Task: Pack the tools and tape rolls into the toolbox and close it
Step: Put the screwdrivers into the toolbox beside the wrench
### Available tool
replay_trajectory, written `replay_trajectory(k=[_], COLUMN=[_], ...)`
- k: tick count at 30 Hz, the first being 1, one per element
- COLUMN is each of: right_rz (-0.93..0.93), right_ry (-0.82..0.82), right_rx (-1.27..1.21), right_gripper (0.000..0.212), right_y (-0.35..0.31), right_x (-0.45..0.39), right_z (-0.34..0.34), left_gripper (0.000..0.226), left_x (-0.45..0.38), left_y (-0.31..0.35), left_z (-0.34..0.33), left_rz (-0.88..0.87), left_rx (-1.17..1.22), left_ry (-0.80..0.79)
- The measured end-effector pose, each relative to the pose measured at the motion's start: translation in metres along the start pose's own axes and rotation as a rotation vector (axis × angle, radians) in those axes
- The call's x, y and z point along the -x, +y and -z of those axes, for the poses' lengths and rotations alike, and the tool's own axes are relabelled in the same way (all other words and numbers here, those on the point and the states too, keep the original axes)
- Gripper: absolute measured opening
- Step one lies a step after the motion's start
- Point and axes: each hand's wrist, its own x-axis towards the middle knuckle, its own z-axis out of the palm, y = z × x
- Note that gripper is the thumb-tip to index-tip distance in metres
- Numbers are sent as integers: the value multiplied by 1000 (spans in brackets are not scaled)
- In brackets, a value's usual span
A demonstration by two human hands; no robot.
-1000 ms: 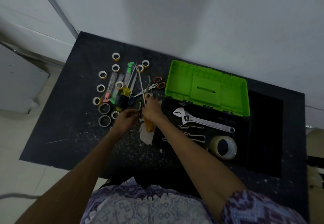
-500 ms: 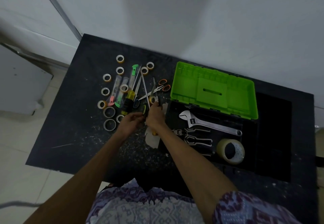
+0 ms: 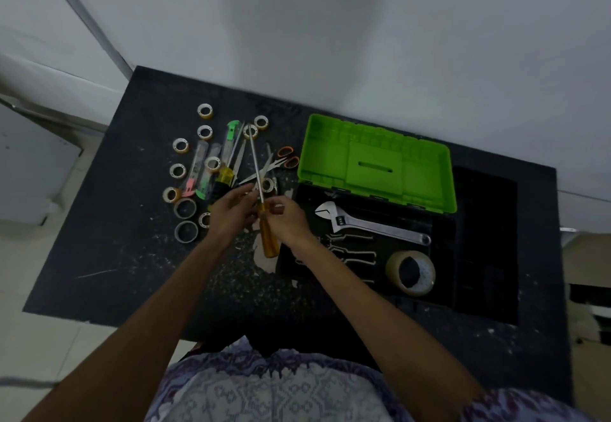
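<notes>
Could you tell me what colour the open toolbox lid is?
Bright green lid, clearest in the head view.

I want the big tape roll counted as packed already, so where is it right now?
In the head view, the big tape roll stands in the open toolbox, at its near right corner, just below the handle end of the adjustable wrench.

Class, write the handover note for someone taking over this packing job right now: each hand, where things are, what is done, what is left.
Right hand grips the long orange-handled screwdriver; left hand is at its shaft, grip unclear.
Toolbox is open, green lid up. Inside: wrench, pliers, big tape roll.
Left: the held screwdriver, cutters, scissors and small tape rolls on the table; then close the lid.
</notes>
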Motion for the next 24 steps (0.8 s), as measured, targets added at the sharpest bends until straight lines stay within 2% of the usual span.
replay_trajectory(k=[6, 10, 13, 16, 19, 24], right_rz=[100, 152, 192, 224, 238, 259], right_ry=[-17, 41, 91, 114, 142, 182], right_rx=[5, 73, 137, 238, 343, 576], right_gripper=[30, 29, 29, 29, 28, 28], right_y=[17, 33, 51, 72, 90, 113], right_x=[15, 29, 40, 48, 48, 50], right_z=[50, 89, 126, 166, 197, 248], left_gripper=[29, 32, 32, 30, 31, 27], left_x=[20, 32, 45, 58, 65, 76], left_y=[-1, -13, -29, -49, -74, -97], left_z=[-30, -62, -87, -104, -99, -95], left_rz=[-75, -96, -135, -206, -194, -274], left_rx=[-24, -70, -209, -435, -676, -910], left_ry=[-104, -189, -281, -411, -495, -444])
